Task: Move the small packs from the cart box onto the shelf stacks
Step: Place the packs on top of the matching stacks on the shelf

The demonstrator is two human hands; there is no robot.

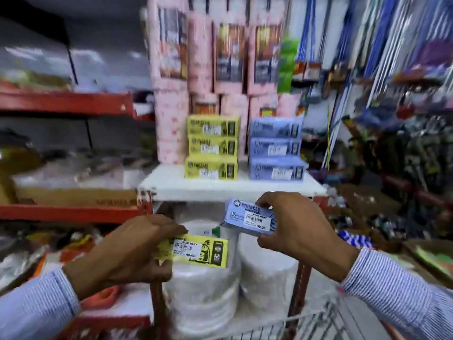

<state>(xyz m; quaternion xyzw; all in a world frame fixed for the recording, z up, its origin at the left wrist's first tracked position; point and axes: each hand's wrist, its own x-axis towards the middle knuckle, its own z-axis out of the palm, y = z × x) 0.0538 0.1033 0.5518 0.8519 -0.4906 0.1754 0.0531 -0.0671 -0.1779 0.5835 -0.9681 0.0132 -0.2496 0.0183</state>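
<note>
we hold a yellow pack (196, 251) in our left hand (127, 251), label facing us, tilted slightly. our right hand (301, 231) pinches a blue pack (250, 219), higher. beyond the hands, on the shelf (171, 185), stand a yellow stack (212, 148) of three and a blue stack (275, 149) of three, side by side.

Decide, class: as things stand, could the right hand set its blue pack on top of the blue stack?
Probably yes. The right hand holds the blue pack just below the shelf, and nothing stands between it and the blue stack, whose top is bare.
</note>
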